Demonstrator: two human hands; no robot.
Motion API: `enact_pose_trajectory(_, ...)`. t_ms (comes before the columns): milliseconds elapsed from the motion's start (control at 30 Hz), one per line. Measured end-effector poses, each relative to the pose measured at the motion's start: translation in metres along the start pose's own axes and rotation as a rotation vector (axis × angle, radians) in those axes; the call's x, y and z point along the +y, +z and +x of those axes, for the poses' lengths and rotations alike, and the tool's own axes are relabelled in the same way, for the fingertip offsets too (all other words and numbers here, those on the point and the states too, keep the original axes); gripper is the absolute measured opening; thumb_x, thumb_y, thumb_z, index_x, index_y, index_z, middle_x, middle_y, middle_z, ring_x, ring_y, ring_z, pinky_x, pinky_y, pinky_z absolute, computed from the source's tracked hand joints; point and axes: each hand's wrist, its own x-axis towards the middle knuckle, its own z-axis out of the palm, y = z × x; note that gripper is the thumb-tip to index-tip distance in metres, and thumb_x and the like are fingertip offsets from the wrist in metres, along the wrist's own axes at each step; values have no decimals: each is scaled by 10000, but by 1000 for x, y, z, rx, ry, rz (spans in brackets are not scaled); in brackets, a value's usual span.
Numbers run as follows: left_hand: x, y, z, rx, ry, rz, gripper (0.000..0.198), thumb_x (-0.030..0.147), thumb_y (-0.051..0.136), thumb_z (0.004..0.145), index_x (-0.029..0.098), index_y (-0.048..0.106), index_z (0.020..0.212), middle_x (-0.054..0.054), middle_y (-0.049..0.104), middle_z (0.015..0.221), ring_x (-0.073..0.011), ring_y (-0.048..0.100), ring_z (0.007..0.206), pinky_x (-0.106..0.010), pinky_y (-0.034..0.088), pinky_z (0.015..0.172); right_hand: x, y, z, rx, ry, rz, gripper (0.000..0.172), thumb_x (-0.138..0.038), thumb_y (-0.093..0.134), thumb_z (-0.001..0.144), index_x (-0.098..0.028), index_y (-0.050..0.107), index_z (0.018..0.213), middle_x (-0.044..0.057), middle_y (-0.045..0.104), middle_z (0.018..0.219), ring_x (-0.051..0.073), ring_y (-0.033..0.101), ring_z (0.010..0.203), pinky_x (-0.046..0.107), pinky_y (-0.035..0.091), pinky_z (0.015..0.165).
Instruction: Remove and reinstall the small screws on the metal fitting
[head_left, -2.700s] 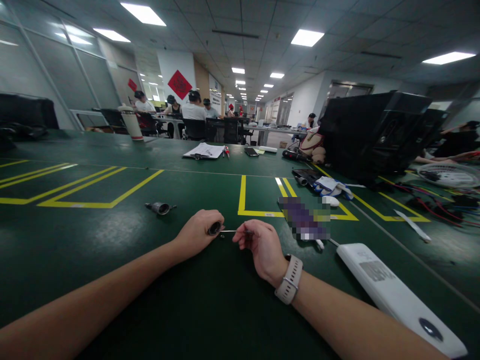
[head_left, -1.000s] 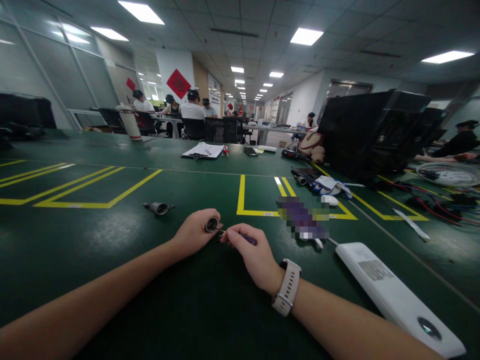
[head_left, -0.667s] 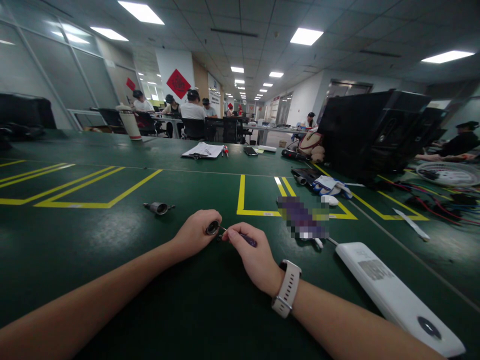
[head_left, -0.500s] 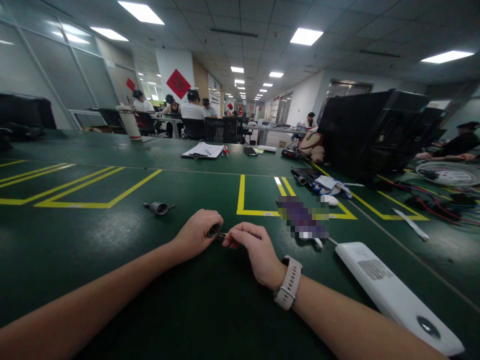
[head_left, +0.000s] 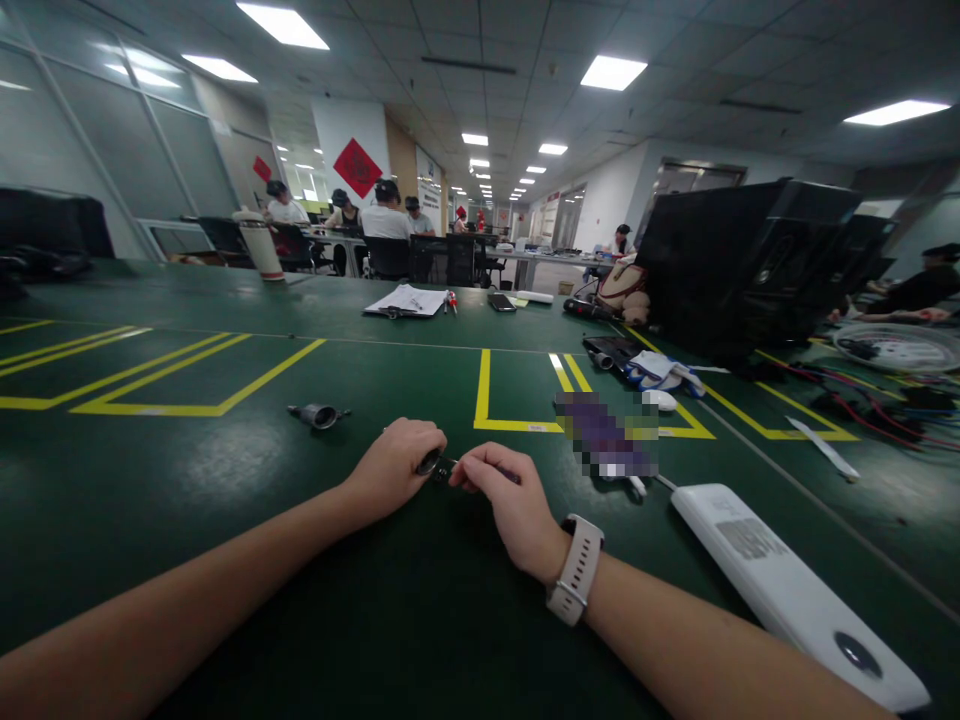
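My left hand (head_left: 397, 466) is wrapped round a small dark round metal part (head_left: 428, 462), whose open end faces my other hand. My right hand (head_left: 506, 492), with a pale watch strap on the wrist, pinches a thin metallic piece (head_left: 448, 467) at the mouth of that part. Its exact shape is too small to tell. Both hands are just above the green table (head_left: 360, 620), fingertips nearly touching. Beyond my left hand a similar dark metal part (head_left: 319, 416) lies on its side.
A white power bank-like device (head_left: 795, 590) lies at the right, beside a blurred purple object (head_left: 604, 432). Farther off are a clipboard (head_left: 405, 300), a phone (head_left: 502, 301), a white cup (head_left: 260, 247), black computer cases (head_left: 739, 260) and cables (head_left: 862, 400). Several people sit behind.
My right hand's fingertips have shifted very slightly, and the thin piece between the hands has turned a little. My left hand keeps its hold on the round part.
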Motion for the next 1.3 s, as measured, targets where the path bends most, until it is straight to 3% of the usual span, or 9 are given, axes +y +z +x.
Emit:
enact_pose_trajectory(167, 1, -2, -2, -15, 54, 19, 110, 102, 441, 750, 172, 511, 702, -19, 542, 672, -173, 488, 649, -297, 339, 620, 4, -2, 6, 54, 130, 293, 184, -182, 519, 722, -150, 645, 591, 22, 616, 588, 133, 520, 585, 269, 389, 600)
enact_pose_trajectory(333, -1, -3, -2, 16, 18, -101, 97, 108, 462, 754, 171, 502, 692, -7, 540, 676, -155, 498, 661, -273, 365, 638, 8, -4, 9, 36, 188, 411, 167, -189, 529, 708, -134, 649, 606, 32, 632, 609, 123, 521, 581, 261, 382, 591)
enact_pose_trajectory(533, -2, -2, 0, 48, -59, -92, 83, 103, 483, 735, 167, 498, 684, -5, 542, 677, -158, 510, 665, -270, 366, 630, 7, -1, 6, 83, 114, 321, 162, -206, 535, 721, -146, 640, 612, 23, 617, 609, 128, 514, 592, 271, 378, 597)
enact_pose_trajectory(700, 2, -1, 1, -28, -38, 60, 106, 107, 457, 754, 165, 519, 692, -24, 555, 687, -178, 504, 659, -298, 350, 626, 4, 1, 2, -6, 30, 70, 175, -218, 533, 763, -162, 660, 656, 22, 627, 678, 146, 534, 679, 288, 397, 651)
enact_pose_trajectory(967, 2, -3, -2, -24, 45, 87, 140, 106, 423, 781, 169, 516, 697, -27, 538, 681, -178, 489, 666, -301, 338, 627, 8, -4, 11, 15, 225, 411, 153, -206, 546, 711, -130, 649, 627, 30, 630, 616, 120, 525, 573, 266, 390, 581)
enact_pose_trajectory(1300, -7, 1, -1, 40, -49, -108, 95, 105, 478, 745, 175, 486, 682, 2, 534, 675, -149, 497, 656, -267, 364, 634, 10, -2, 10, 35, 208, 451, 152, -208, 548, 721, -132, 647, 633, 33, 640, 629, 119, 533, 584, 262, 389, 586)
